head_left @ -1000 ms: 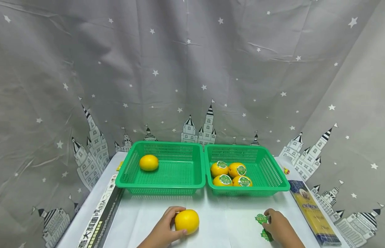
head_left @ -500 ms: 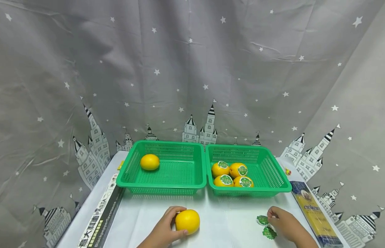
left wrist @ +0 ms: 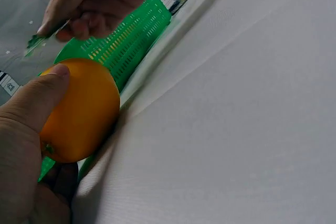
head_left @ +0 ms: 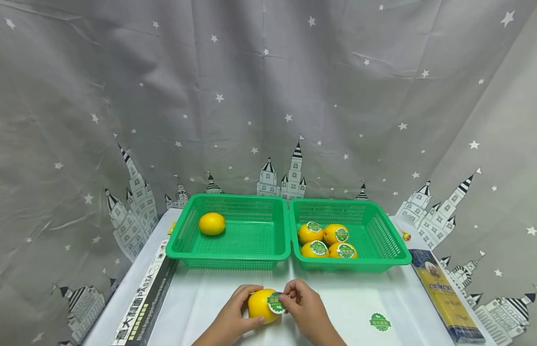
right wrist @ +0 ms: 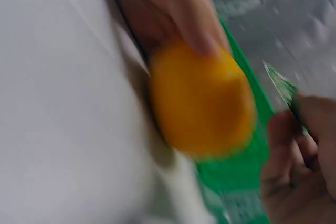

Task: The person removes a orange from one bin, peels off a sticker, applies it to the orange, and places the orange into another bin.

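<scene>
My left hand (head_left: 229, 315) grips an orange (head_left: 256, 306) low over the white table, its thumb on the near side in the head view. A scalloped green label sticker (head_left: 274, 302) is pinched between thumb and finger of my right hand (head_left: 309, 311), and it overlaps the fruit's right side there. In the left wrist view, a gap shows between the sticker (left wrist: 35, 43) and the bare orange skin (left wrist: 84, 111). The right wrist view catches the sticker (right wrist: 283, 85) edge-on beside the blurred orange (right wrist: 202, 103). Another green sticker (head_left: 380, 322) lies on the table to the right.
Two green baskets stand side by side behind the hands. One bare orange (head_left: 212, 224) sits in the left basket (head_left: 229, 263); several stickered oranges (head_left: 315, 249) fill the left part of the right basket (head_left: 376, 264). A pasta box (head_left: 143, 298) and a pasta packet (head_left: 445, 298) flank them.
My right hand has picked up one of the two stickers from the table and carried it left to the orange. My left hand keeps its grip on the orange.
</scene>
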`<action>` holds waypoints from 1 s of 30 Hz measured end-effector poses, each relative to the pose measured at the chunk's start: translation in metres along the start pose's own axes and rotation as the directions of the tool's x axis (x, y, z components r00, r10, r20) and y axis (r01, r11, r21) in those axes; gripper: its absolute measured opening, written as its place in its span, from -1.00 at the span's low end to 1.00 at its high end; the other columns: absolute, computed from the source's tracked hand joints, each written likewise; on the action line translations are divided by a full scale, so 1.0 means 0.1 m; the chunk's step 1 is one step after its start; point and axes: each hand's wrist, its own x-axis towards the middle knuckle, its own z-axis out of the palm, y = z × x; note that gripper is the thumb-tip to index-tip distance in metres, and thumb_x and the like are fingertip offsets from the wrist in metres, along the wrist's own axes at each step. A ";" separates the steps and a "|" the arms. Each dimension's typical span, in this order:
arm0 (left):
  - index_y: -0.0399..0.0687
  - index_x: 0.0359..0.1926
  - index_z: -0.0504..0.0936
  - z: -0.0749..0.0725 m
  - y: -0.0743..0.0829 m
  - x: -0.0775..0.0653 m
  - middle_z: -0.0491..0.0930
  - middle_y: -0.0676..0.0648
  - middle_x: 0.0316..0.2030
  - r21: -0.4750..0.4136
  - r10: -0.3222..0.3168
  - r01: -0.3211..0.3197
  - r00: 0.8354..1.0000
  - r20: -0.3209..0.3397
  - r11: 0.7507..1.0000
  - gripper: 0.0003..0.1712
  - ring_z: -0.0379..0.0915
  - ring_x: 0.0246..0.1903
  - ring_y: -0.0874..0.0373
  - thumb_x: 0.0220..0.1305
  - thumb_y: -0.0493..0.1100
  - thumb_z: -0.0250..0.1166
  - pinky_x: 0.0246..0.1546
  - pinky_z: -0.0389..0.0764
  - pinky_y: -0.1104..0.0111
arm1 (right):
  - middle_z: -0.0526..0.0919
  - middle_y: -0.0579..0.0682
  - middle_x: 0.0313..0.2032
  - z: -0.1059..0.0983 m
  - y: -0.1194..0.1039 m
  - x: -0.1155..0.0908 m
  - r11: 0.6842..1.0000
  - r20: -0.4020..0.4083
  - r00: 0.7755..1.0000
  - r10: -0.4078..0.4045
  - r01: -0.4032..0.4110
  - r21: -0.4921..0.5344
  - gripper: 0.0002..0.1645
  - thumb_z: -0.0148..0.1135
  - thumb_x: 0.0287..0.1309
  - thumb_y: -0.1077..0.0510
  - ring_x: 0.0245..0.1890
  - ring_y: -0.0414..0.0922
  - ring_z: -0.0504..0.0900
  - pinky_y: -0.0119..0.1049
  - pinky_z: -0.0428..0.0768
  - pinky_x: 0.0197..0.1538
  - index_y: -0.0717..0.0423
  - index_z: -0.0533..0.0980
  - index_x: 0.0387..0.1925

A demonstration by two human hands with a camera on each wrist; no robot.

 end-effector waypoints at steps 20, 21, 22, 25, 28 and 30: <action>0.09 0.39 0.43 -0.01 0.05 -0.02 0.36 -0.03 0.33 -0.020 0.022 -0.021 0.999 0.032 1.000 -0.29 0.34 0.29 0.12 0.32 0.14 0.45 0.32 0.38 0.50 | 0.33 -0.26 -0.62 0.40 -0.02 0.04 0.969 -0.077 0.994 -0.076 0.055 -0.241 -0.69 0.47 0.26 -0.05 -0.64 -0.36 0.26 -0.43 0.32 -0.54 -0.07 0.46 -0.25; 0.02 0.39 0.41 -0.01 0.08 -0.01 0.34 -0.08 0.32 -0.019 0.011 -0.011 0.999 0.031 1.000 -0.34 0.33 0.29 0.09 0.41 0.12 0.37 0.31 0.40 0.46 | 0.34 -0.25 -0.62 0.40 0.01 0.06 0.981 -0.077 0.996 -0.046 0.031 -0.191 -0.67 0.46 0.26 -0.08 -0.64 -0.35 0.27 -0.44 0.32 -0.55 -0.06 0.46 -0.24; -0.05 0.38 0.39 0.01 0.10 0.00 0.32 -0.12 0.31 -0.033 -0.003 0.004 1.000 0.030 0.999 -0.39 0.32 0.28 0.04 0.48 0.11 0.28 0.33 0.41 0.38 | 0.34 -0.24 -0.62 0.41 0.05 0.08 0.991 -0.071 0.997 -0.015 0.006 -0.131 -0.64 0.46 0.25 -0.09 -0.64 -0.34 0.27 -0.44 0.32 -0.55 -0.04 0.46 -0.23; -0.16 0.33 0.38 0.08 0.18 0.05 0.30 -0.18 0.23 -0.045 -0.049 0.049 0.999 -0.001 0.998 -0.46 0.27 0.23 -0.01 0.65 0.15 -0.01 0.31 0.40 0.13 | 0.33 -0.20 -0.59 0.42 0.19 0.12 0.995 -0.021 0.996 0.082 -0.081 0.056 -0.57 0.48 0.24 -0.12 -0.62 -0.30 0.29 -0.47 0.30 -0.56 0.01 0.43 -0.19; -0.16 0.24 0.42 0.15 0.22 0.09 0.31 -0.16 0.13 -0.014 -0.066 0.065 0.997 -0.048 0.998 -0.47 0.25 0.16 0.02 0.69 0.17 -0.12 0.21 0.40 0.06 | 0.29 -0.16 -0.56 0.43 0.30 0.14 0.978 0.054 0.994 0.098 -0.106 0.177 -0.46 0.55 0.17 -0.07 -0.61 -0.27 0.26 -0.48 0.26 -0.57 0.07 0.37 -0.14; -0.15 0.21 0.44 0.17 0.22 0.09 0.33 -0.15 0.09 0.023 -0.053 0.055 0.996 -0.074 0.998 -0.51 0.27 0.10 0.06 0.70 0.13 -0.14 0.13 0.42 0.16 | 0.27 -0.17 -0.54 0.43 0.34 0.15 0.981 0.092 0.994 0.057 -0.073 0.180 -0.38 0.60 0.11 -0.07 -0.59 -0.28 0.27 -0.48 0.29 -0.54 0.08 0.33 -0.11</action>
